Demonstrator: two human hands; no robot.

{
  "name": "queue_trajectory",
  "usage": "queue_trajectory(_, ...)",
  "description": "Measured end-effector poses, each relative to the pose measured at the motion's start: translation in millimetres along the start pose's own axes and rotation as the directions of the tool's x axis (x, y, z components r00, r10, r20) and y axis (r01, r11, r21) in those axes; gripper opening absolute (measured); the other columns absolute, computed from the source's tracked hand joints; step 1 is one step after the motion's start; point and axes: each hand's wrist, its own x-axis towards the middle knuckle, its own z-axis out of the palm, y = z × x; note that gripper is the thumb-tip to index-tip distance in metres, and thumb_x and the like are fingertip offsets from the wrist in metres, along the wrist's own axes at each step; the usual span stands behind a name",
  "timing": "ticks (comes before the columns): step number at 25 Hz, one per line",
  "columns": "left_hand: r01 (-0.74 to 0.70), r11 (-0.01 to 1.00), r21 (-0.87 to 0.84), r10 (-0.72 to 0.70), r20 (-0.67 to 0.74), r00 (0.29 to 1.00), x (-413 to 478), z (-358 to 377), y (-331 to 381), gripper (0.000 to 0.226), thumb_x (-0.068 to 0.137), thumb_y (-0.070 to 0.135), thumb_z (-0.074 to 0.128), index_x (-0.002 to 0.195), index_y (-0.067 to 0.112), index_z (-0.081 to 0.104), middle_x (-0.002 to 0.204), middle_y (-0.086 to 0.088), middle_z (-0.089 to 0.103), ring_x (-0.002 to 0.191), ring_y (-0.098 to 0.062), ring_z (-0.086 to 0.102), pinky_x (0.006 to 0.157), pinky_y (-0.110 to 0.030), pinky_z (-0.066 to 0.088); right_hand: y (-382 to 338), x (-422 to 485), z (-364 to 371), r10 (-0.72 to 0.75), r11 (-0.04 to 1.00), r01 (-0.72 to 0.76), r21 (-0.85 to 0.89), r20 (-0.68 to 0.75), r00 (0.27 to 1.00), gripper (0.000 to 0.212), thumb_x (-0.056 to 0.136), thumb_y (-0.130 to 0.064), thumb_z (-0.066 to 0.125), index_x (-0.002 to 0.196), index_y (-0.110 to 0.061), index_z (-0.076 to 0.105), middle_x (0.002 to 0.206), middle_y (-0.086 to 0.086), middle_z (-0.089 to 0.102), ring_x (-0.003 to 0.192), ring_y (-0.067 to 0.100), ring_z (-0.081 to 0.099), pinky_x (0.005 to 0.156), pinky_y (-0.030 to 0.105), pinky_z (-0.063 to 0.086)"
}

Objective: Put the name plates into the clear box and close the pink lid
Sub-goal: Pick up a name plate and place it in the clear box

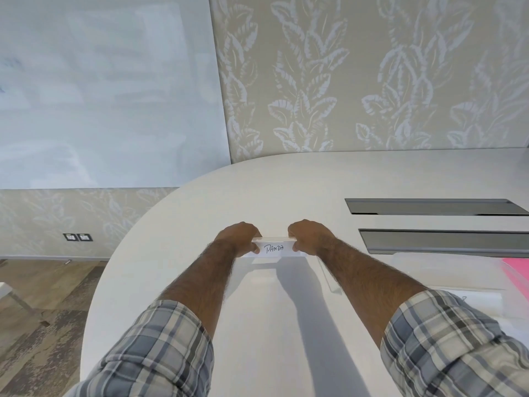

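Note:
A clear acrylic name plate [274, 248] with a white card reading "PANDA" stands on the white table [200, 213], straight ahead of me. My left hand [240, 237] grips its left end and my right hand [310, 236] grips its right end, fingers curled over the top edge. At the right edge, the clear box [446, 270] lies low on the table, with its pink lid [516, 272] partly in view. Another clear name plate [329, 277] leans beside my right forearm, mostly hidden.
Two long dark cable slots [435, 207] [446, 242] are set into the table to the right of my hands. The table's rounded edge curves along the left, with wooden floor below. A patterned wall stands behind the table.

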Motion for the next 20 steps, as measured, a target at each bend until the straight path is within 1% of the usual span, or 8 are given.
queue_trajectory(2,0.007,1.0,0.002,-0.007,-0.023,1.0,-8.1,-11.0,11.9,0.049,0.081,0.035,0.073,0.129,0.033,0.062,0.131,0.01,0.061,0.122,-0.017,0.055,0.09,-0.034,0.044,4.9,-10.6,-13.4,-0.004,1.0,0.004,0.0,-0.03,1.0,0.033,0.084,-0.02,0.068,0.115,-0.015,0.059,0.119,0.007,0.063,0.106,0.029,0.061,0.083,0.034,0.046)
queue_trajectory(5,0.013,1.0,0.012,-0.013,-0.054,0.998,-21.2,-25.2,36.3,0.049,0.081,0.034,0.074,0.129,0.033,0.062,0.13,0.009,0.061,0.121,-0.017,0.056,0.091,-0.034,0.044,16.1,-30.9,-31.5,-0.018,1.0,0.016,-0.023,-0.081,0.997,0.033,0.084,-0.021,0.069,0.115,-0.016,0.06,0.119,0.007,0.063,0.105,0.029,0.061,0.08,0.033,0.044)
queue_trajectory(8,0.004,1.0,0.019,-0.002,-0.076,0.997,-34.1,-35.6,68.2,0.049,0.081,0.034,0.075,0.128,0.031,0.063,0.128,0.008,0.063,0.119,-0.019,0.057,0.089,-0.033,0.045,33.3,-57.9,-45.9,-0.024,0.999,0.02,-0.035,-0.12,0.992,0.035,0.084,-0.022,0.069,0.116,-0.016,0.06,0.12,0.007,0.063,0.106,0.028,0.061,0.08,0.033,0.044)
queue_trajectory(12,-0.016,0.999,0.035,0.02,-0.105,0.994,-51.6,-44.5,122.3,0.048,0.081,0.034,0.075,0.127,0.031,0.064,0.126,0.007,0.064,0.117,-0.02,0.059,0.087,-0.033,0.046,67.9,-99.6,-67.4,-0.012,0.999,0.006,-0.038,-0.157,0.988,0.035,0.083,-0.023,0.07,0.117,-0.018,0.06,0.12,0.005,0.064,0.108,0.027,0.061,0.078,0.031,0.042)
queue_trajectory(15,-0.04,0.998,0.047,0.045,-0.128,0.991,-67.4,-49.0,171.0,0.047,0.081,0.034,0.076,0.127,0.03,0.065,0.124,0.005,0.065,0.114,-0.021,0.06,0.08,-0.031,0.043,98.4,-137.3,-85.8,-0.001,0.999,-0.009,-0.053,-0.183,0.983,0.034,0.082,-0.024,0.071,0.114,-0.02,0.061,0.119,0.003,0.064,0.107,0.026,0.061,0.08,0.032,0.043)
queue_trajectory(20,-0.066,0.997,0.046,0.072,-0.149,0.986,-90.2,-43.2,249.7,0.046,0.081,0.034,0.075,0.126,0.03,0.066,0.122,0.003,0.065,0.113,-0.021,0.06,0.077,-0.03,0.041,152.4,-197.7,-103.9,0.033,0.998,-0.044,-0.051,-0.191,0.981,0.029,0.081,-0.024,0.072,0.108,-0.022,0.062,0.115,0.002,0.065,0.102,0.024,0.061,0.073,0.029,0.037)
